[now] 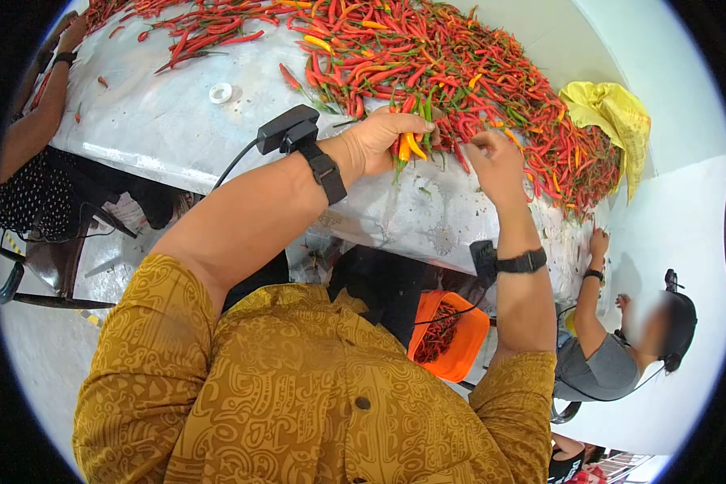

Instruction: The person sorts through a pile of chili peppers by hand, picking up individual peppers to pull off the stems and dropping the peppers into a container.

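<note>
My left hand [371,143] is closed around a small bunch of chili peppers [412,146], orange, red and green, which poke out past the thumb. To its right is my right hand [498,165], fingers curled into a pinch; whatever lies between the fingertips, if anything, is too small to make out. A red chili [461,158] shows just beside those fingertips. Both hands are over the near edge of a large heap of mostly red chili peppers [427,56], spread on a table covered with clear plastic sheeting [258,169]. Each wrist wears a black strap with a small device.
A white ring [220,93] lies on the table at left. Below the table edge stands an orange container [469,343] with red chilies. A yellow sack [613,121] rests at the heap's right end. Co-workers sit at the left [36,129] and right [601,355], their arms at the table.
</note>
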Demonstrator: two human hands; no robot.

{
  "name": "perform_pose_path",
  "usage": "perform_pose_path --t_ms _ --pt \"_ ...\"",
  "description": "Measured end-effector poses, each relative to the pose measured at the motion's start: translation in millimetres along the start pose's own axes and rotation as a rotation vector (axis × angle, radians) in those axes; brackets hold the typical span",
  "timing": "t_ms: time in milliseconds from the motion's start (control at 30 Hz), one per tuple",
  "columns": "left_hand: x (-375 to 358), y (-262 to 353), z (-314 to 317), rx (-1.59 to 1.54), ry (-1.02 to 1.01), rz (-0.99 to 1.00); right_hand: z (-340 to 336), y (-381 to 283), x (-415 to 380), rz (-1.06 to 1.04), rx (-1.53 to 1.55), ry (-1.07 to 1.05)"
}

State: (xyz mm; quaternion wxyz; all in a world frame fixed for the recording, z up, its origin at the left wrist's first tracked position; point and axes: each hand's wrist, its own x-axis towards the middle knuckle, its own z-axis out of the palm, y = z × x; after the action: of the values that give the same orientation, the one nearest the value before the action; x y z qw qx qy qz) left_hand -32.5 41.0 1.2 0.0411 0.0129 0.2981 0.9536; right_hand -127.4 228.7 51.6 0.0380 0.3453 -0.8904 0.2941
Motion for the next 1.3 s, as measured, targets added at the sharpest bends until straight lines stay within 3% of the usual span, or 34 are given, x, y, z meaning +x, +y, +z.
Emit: perform_pose_path --t_ms 33,133,267,367,433,467,567,633,700,800,867,933,1000,1067,1300 --pt "-0.7 0.5 1.8 -0.017 -0.034 -0.018 -0.4 5.7 3.4 0.018 -0.276 -0.106" --pt "-2.9 0.1 4.5 -0.002 0.029 -0.02 9.9 11.5 3.3 0.05 -0.534 -0.226" --pt "4.5 -3.1 -5.4 0.015 -0.048 0.009 3.2 23.0 3.7 0.108 -0.478 -0.221" --pt "5.4 -3.7 -5.0 0.0 -0.039 -0.009 -6.4 21.7 1.8 0.134 -0.305 -0.161" --pt "3.9 -3.0 -1.4 0.019 -0.026 -0.011 -12.6 9.3 1.2 0.297 0.104 -0.138" --pt "3.6 -3.0 -0.2 0.017 -0.026 -0.013 -12.3 -2.2 -2.1 0.299 0.103 -0.139" --pt "1.3 -1.9 6.1 0.074 -0.024 0.001 2.1 -33.9 -13.9 0.22 0.316 -0.16" --pt "-3.5 -0.2 13.4 0.105 0.044 0.024 10.5 -42.9 -15.9 0.018 0.321 -0.238" --pt "0.9 -2.0 5.2 0.093 0.004 0.003 8.9 -45.6 -11.7 0.043 0.397 -0.291" --pt "2.5 -1.9 1.4 0.083 0.007 -0.002 3.4 -22.0 12.7 0.142 0.34 -0.234" --pt "2.6 -2.8 1.8 0.087 0.049 0.008 7.4 9.5 24.8 -0.219 -0.251 0.084" --pt "3.4 -2.7 -0.5 0.033 -0.084 0.045 10.9 35.7 24.7 -0.19 -0.232 -0.017" --pt "0.8 -1.1 1.4 0.034 -0.052 0.032 5.8 34.8 22.1 -0.161 -0.213 -0.122" --pt "0.3 -1.2 2.6 0.025 -0.019 0.017 -5.3 33.5 15.6 0.058 -0.441 -0.189" --pt "1.1 -1.9 6.6 0.077 0.01 0.019 -15.4 49.7 5.5 0.142 -0.481 -0.208"
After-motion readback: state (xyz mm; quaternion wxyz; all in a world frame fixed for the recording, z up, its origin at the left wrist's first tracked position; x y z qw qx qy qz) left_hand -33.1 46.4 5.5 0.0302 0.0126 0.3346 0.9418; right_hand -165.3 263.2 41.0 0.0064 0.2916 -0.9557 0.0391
